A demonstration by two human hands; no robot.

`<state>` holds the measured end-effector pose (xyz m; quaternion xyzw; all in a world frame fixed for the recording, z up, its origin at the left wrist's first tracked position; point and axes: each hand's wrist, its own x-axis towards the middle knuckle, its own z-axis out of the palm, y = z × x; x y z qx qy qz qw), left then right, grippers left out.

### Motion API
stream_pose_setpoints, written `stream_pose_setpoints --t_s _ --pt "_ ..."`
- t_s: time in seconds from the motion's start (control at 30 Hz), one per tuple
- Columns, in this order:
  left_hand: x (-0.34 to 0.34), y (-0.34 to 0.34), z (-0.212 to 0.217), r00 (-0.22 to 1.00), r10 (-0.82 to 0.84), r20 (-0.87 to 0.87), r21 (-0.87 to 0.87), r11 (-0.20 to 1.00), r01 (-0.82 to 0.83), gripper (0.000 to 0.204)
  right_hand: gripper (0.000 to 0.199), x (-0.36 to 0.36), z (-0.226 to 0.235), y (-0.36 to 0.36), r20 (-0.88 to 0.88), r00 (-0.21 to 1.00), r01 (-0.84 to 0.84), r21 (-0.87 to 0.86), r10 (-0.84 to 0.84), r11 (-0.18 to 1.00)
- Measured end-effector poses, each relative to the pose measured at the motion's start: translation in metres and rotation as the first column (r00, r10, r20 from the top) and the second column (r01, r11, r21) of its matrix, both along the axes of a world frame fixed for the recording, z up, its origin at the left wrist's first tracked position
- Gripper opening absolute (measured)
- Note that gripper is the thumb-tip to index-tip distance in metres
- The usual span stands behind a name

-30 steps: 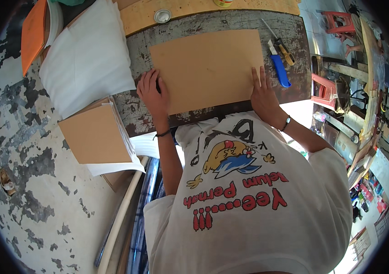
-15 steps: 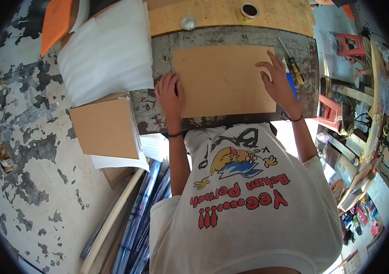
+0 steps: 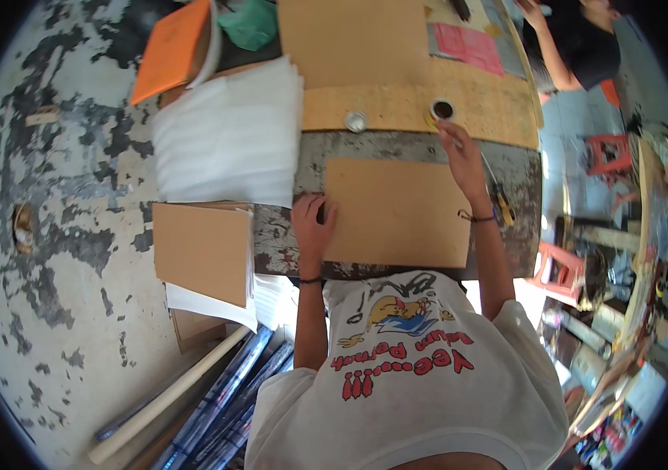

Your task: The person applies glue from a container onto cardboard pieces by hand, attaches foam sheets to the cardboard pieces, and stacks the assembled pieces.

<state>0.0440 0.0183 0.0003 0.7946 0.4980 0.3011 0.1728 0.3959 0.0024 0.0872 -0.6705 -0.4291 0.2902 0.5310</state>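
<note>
A flat brown board [image 3: 396, 215] lies on the worn dark tabletop in front of me. At its left edge rests my left hand [image 3: 315, 223], open, with the thumb apart from loosely bent fingers and nothing held. My right hand [image 3: 463, 153] reaches over the board's far right corner. Its fingertips are at the near side of a small open can [image 3: 443, 110] with dark contents. Whether they grip the can is unclear. A round metal lid [image 3: 356, 121] sits left of the can. To the right of the board is a screwdriver [image 3: 505, 205] with a yellow-and-black handle.
White foam sheets [image 3: 228, 133] are stacked at the left, with brown boards [image 3: 202, 251] nearer me. An orange item [image 3: 171, 55] and a green bag [image 3: 249, 23] lie beyond. Rolled material [image 3: 216, 399] leans at lower left. Red stools [image 3: 559, 270] and another person [image 3: 584, 47] are at right.
My right hand has moved from the board's right side forward to the can. My left hand stays at the board's left edge. The view has tilted up, showing more of the far table.
</note>
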Motion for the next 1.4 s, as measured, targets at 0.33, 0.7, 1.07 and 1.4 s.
stream_pose_setpoints --t_s 0.33,0.7,1.07,1.4 --pt "-0.019 0.111 0.037 0.866 0.296 -0.403 0.097 0.955 -0.281 0.068 0.027 -0.068 -0.018 -0.020 -0.310 0.911 -0.278 0.031 0.274 0.960" --pt "0.067 0.057 0.133 0.951 0.310 0.008 0.414 0.865 -0.285 0.029 0.048 -0.108 0.052 0.002 -0.420 0.849 -0.244 0.228 0.321 0.943" --pt "0.070 -0.017 0.151 0.907 0.416 0.069 0.262 0.870 -0.418 0.051 0.049 -0.012 0.026 -0.082 -0.236 0.971 -0.043 -0.016 0.038 0.999" --pt "0.046 0.015 0.013 0.969 0.223 0.103 -0.322 0.930 -0.180 0.055 0.077 -0.002 -0.038 -0.150 0.027 0.991 0.129 -0.412 -0.129 0.902"
